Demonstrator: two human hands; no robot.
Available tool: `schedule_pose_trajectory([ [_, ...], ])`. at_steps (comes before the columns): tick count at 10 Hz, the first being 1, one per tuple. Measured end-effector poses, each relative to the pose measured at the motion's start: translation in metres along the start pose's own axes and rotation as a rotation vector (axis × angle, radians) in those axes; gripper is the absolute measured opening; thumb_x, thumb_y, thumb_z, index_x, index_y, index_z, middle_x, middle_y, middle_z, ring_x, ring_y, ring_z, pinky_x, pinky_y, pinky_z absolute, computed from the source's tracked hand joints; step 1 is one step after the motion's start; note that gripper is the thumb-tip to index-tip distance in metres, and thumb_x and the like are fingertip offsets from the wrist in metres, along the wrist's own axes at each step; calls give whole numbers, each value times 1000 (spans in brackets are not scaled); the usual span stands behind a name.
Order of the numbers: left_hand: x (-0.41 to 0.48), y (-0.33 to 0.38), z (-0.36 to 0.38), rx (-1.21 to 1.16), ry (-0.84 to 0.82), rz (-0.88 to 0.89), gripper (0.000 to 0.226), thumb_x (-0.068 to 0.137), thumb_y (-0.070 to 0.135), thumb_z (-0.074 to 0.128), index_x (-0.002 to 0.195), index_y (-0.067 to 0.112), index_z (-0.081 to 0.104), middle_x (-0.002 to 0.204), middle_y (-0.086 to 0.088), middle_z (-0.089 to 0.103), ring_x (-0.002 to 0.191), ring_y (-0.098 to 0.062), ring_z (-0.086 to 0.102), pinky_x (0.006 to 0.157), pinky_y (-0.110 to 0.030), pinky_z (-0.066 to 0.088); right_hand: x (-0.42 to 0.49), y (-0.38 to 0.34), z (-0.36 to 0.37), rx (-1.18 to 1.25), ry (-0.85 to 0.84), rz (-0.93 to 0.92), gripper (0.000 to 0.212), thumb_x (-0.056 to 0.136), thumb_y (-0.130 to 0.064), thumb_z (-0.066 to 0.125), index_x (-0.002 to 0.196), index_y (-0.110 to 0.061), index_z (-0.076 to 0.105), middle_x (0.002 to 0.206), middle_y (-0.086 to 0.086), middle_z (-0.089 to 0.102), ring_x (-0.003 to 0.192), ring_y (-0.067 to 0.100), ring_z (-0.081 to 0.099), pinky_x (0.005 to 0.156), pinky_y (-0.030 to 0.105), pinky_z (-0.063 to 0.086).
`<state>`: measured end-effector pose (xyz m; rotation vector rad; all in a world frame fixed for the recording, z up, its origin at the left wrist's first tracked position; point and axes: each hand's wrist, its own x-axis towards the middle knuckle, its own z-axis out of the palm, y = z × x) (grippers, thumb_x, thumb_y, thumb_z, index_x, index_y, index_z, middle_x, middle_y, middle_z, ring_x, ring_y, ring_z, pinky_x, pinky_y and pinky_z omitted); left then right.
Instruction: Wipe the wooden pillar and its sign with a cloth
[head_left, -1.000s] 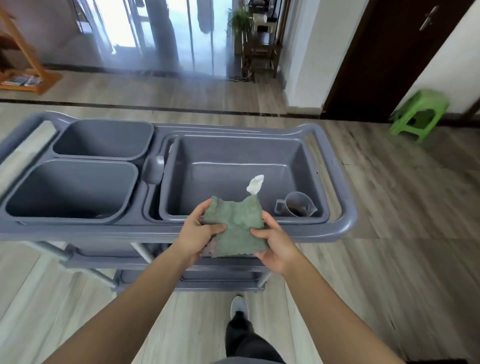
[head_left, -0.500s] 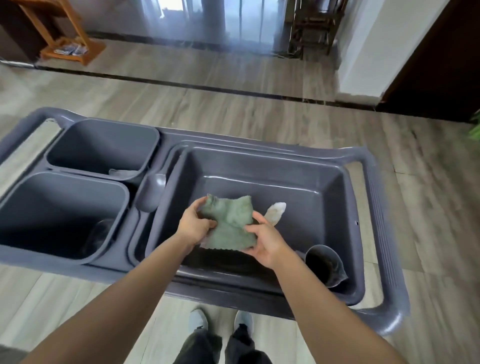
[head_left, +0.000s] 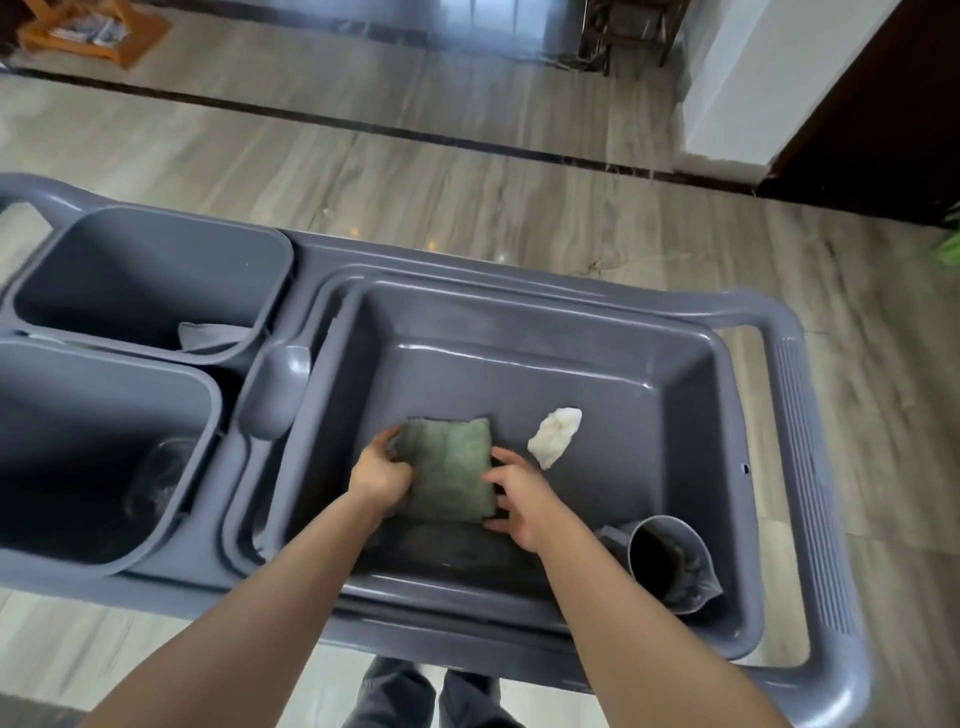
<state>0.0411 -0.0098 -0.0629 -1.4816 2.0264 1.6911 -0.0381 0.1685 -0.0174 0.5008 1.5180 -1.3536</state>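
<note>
Nearest to me I see my dark trousers (head_left: 415, 696) and, above them, the near rim of the grey plastic service cart (head_left: 810, 675). My two bare forearms reach over this rim into the large rectangular grey basin (head_left: 649, 364) on the right side of the cart.

In the near right corner of the basin a grey plastic measuring jug (head_left: 670, 561) lies on its side. In the middle of the basin floor lies the folded green cloth (head_left: 449, 470), flat and almost square. My left hand (head_left: 379, 473) is at its left edge, with the fingers curled on the cloth. My right hand (head_left: 519, 496) is at its right edge; the fingers are spread and only touch it, so this grip is loose, not clenched.

Just beside the cloth, to the right and apart from it, lies a crumpled white tissue (head_left: 555, 435).

On the left side of the cart stand two deep grey bins (head_left: 156, 270). Beyond the cart is the wooden floor (head_left: 467, 171).
</note>
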Motion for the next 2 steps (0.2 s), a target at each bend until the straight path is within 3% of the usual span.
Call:
schedule_pose_trajectory([
  [1,-11,10,-11,51,-58,-4,70,77,0,56,144,19,48,117,-18,70,102,-37,68,89,-47,58,-14,-7,0,-179,45,14,42,94,-13,55,131,-33,54,105,-6,63,92,17,58,83,39,44],
  [2,-27,37,-26,180,-170,-24,55,83,10,60,137,14,53,91,-8,68,63,-23,61,54,-27,50,-30,-21,-2,-460,83,-14,43,97,-18,53,139,-22,53,113,5,59,98,25,57,84,38,45],
])
